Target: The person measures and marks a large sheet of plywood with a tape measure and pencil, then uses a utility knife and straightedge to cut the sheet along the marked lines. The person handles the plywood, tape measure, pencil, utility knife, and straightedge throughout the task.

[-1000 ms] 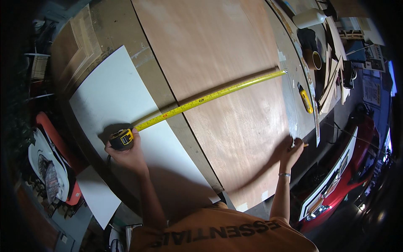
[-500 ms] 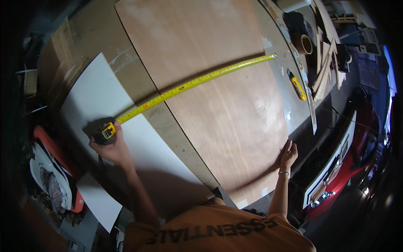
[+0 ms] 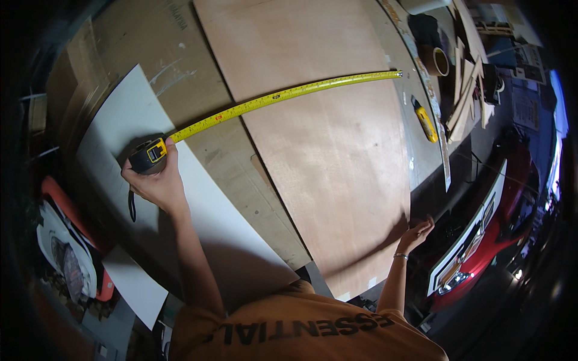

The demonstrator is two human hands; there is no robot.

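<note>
My left hand [image 3: 156, 186] grips a yellow-and-black tape measure [image 3: 149, 155] over a white sheet [image 3: 135, 102]. Its yellow blade [image 3: 259, 105] runs out across the plywood panel [image 3: 325, 156] to a metal tip beyond the panel's right edge. My right hand [image 3: 418, 234] is low at the panel's right edge, fingers curled; what they hold, if anything, I cannot make out. A yellow utility knife [image 3: 425, 121] lies right of the panel, below the blade's tip.
Brown cardboard [image 3: 174, 51] covers the worktop. At the back right are wood offcuts [image 3: 463, 102], a roll or cup [image 3: 438, 62] and a white container [image 3: 424, 5]. A red car [image 3: 509, 234] stands right of the table; red-and-white parts [image 3: 63, 253] lie at the left.
My left hand and the tape case have moved up and left, and the blade sits higher in view. My right hand has shifted downward; the pencil it held earlier is no longer visible.
</note>
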